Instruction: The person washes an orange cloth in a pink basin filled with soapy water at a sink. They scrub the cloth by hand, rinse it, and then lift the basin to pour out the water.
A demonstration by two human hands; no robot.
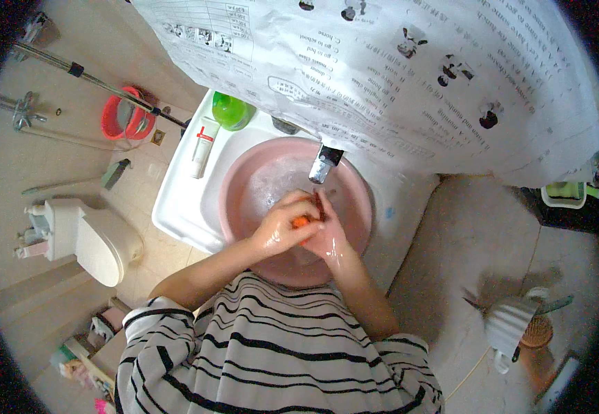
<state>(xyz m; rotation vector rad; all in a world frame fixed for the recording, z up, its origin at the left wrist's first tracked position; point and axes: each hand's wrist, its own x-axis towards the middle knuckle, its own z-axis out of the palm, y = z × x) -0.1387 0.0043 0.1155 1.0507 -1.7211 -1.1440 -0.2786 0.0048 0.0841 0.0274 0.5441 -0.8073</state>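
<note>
Over the pink basin [234, 200], the left hand [287, 222] grasps a small orange item [301, 221] in its fingers; the right hand [329, 234] meets it, hold unclear; washing seems underway, unfinished.

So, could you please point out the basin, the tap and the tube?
Basin [235, 201]: head view, its left inner wall.
Tap [326, 164]: head view, its metal spout.
Tube [203, 148]: head view, its white body.

Your left forearm [206, 274] slants forward and rightward, your right forearm [363, 293] forward and leftward, so your hands meet before you. Your left hand [286, 224] curls its fingers toward your right hand [330, 238], whose palm partly shows; both glisten wet toward the wrists.
</note>
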